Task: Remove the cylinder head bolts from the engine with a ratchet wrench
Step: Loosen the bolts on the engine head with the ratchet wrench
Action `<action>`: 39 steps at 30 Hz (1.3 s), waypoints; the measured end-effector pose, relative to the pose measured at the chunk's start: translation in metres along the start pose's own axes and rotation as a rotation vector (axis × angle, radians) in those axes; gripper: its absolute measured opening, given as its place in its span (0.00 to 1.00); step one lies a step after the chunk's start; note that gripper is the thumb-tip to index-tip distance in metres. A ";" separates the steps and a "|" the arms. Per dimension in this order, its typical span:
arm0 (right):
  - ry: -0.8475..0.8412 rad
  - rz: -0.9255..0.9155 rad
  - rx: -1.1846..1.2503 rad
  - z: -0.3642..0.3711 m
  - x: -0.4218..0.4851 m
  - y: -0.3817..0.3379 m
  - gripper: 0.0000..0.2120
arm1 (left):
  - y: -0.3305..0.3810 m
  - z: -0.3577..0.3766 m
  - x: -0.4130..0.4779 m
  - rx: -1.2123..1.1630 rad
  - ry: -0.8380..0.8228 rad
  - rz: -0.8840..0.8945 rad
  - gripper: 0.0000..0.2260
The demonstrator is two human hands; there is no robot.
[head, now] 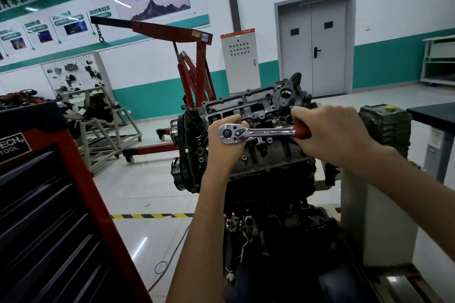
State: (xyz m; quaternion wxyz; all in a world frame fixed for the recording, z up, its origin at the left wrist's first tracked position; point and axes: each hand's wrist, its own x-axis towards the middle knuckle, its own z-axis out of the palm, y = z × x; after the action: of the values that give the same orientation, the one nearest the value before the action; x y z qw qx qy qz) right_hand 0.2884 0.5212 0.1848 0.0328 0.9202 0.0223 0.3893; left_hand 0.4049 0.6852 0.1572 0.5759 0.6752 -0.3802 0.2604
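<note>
Above the engine (258,106), your right hand (330,133) wraps the red grip of the ratchet wrench (261,132), your left hand (225,152) curling under its head, on a glossy workshop floor (152,187).

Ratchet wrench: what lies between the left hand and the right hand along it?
In the head view, only the bare chrome shank of the ratchet wrench runs from the left hand to the right hand; the engine shows behind it.

Ratchet wrench (256,133) polished chrome metal, glossy red handle; engine (258,110) dull cast metal
</note>
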 end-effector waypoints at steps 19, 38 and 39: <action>-0.074 -0.121 0.029 -0.005 0.004 0.007 0.05 | 0.002 -0.002 -0.001 -0.015 -0.046 0.006 0.22; -0.326 0.019 0.282 0.025 -0.033 -0.028 0.05 | -0.004 -0.003 -0.006 -0.059 0.018 -0.016 0.18; -0.246 -0.009 0.190 0.015 -0.021 -0.016 0.05 | -0.003 -0.002 -0.005 -0.049 -0.002 -0.010 0.18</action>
State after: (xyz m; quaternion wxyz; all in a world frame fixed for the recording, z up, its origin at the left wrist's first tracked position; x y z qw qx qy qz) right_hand 0.2844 0.5348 0.1579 -0.0503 0.9598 0.0590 0.2697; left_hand 0.4046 0.6883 0.1522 0.5933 0.6630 -0.3837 0.2474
